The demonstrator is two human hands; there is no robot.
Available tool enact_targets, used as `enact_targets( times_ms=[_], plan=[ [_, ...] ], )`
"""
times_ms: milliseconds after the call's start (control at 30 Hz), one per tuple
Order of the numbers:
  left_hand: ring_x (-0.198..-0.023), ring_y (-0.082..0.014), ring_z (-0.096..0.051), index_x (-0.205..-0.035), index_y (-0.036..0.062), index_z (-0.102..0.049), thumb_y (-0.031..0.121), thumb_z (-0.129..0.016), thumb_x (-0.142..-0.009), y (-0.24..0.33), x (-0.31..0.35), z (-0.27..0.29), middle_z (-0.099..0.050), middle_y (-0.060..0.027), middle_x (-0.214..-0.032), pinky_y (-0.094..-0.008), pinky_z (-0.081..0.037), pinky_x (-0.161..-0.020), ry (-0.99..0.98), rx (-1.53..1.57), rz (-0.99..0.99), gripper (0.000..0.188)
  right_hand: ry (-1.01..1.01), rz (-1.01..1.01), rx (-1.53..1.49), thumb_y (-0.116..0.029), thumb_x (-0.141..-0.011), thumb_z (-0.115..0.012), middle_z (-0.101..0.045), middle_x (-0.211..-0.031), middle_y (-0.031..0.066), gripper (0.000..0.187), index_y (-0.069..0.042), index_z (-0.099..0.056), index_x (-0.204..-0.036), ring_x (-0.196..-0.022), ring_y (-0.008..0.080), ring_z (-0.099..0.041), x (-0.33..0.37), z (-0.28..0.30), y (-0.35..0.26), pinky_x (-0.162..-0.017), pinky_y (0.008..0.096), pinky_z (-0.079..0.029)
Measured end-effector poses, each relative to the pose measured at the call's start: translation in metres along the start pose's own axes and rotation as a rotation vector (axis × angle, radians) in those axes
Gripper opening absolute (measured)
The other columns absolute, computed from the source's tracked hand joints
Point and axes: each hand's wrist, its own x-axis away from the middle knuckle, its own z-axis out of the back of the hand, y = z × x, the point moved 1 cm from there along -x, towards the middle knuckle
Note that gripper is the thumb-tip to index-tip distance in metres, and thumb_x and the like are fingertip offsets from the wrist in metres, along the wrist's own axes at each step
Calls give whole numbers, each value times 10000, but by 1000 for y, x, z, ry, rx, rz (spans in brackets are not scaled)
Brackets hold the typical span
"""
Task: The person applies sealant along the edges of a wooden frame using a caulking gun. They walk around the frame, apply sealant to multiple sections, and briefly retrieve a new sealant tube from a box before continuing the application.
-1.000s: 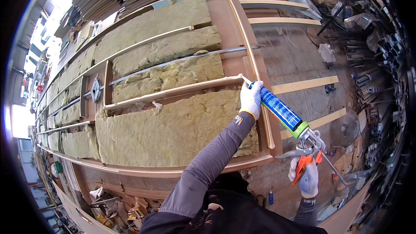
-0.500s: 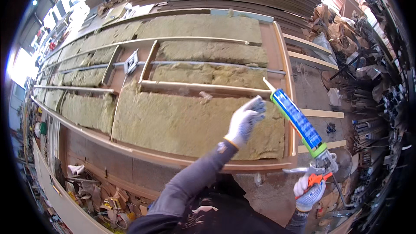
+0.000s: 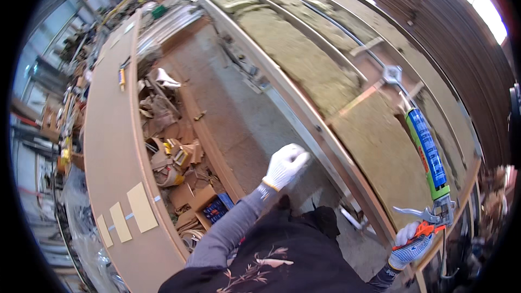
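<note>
In white dotted gloves, my right hand (image 3: 411,247) grips the orange handle of a caulking gun (image 3: 442,212) at the lower right. A blue and green sealant tube (image 3: 427,147) sits in the gun, its pale nozzle pointing up over the frame. My left hand (image 3: 286,167) hangs over the gap beside the frame, its fingers curled in a loose fist with nothing visible in them. Right of it lies a long wooden frame (image 3: 293,89) filled with yellowish insulation slabs (image 3: 380,149). A metal diamond-shaped bracket (image 3: 392,74) is on the bar inside the frame.
At left stands a long brown panel (image 3: 108,154) with several beige pieces (image 3: 142,207) and another sealant tube (image 3: 121,77) on it. Scraps and an open cardboard box (image 3: 202,202) of blue packages lie on the floor between. Stacked brown boards (image 3: 434,21) rise at far right.
My view has swung left, bringing the panel and floor scraps into sight. My left hand has left the insulation for the gap beside the frame; the caulking gun stays in my right hand.
</note>
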Motion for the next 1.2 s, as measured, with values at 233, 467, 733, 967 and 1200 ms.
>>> enact_targets(
  times_ms=[233,467,733,967,1200],
  plan=[
    [-1171,-198,-601,-1364,34,-588,220,-784,-884,-109,8,106,-637,-108,-1284,-352,-473,-1041,279,569,441,551,8,-174,27,-643,-990,-409,-419,-546,58,646,-25,-483,-815,-367,194,-372,-87,-110,104,-345,336,-291],
    [-948,-123,-662,-1367,20,-578,295,-601,-1036,-83,-129,101,-701,-57,-1139,-287,-534,-841,102,930,409,431,-42,-258,83,-635,-997,-390,-460,-640,56,617,-40,-508,-884,-417,173,-395,-151,-203,200,-388,325,-323],
    [-1011,-190,-686,-1279,81,-594,496,-578,-1017,-30,-241,145,-706,-74,-1152,-366,-542,-884,-139,1143,562,491,-138,-354,86,-645,-989,-408,-511,-692,70,644,-23,-528,-1108,-419,170,-423,-157,-253,256,-389,324,-335],
    [-1011,-279,-673,-1176,116,-602,474,-602,-999,-75,-232,117,-704,-132,-1088,-466,-527,-957,-278,1531,762,399,-190,-472,218,-658,-1005,-345,-493,-630,52,683,-23,-544,-851,-498,159,-481,-66,-249,261,-474,298,-374],
    [-986,-336,-670,-1163,42,-571,365,-687,-971,-15,-128,38,-658,-163,-1054,-472,-578,-918,-414,1332,999,394,115,-531,749,-66,-817,-718,-655,-955,3,427,-37,-625,-1233,-857,95,-598,53,-229,217,-759,282,-522]
  ],
)
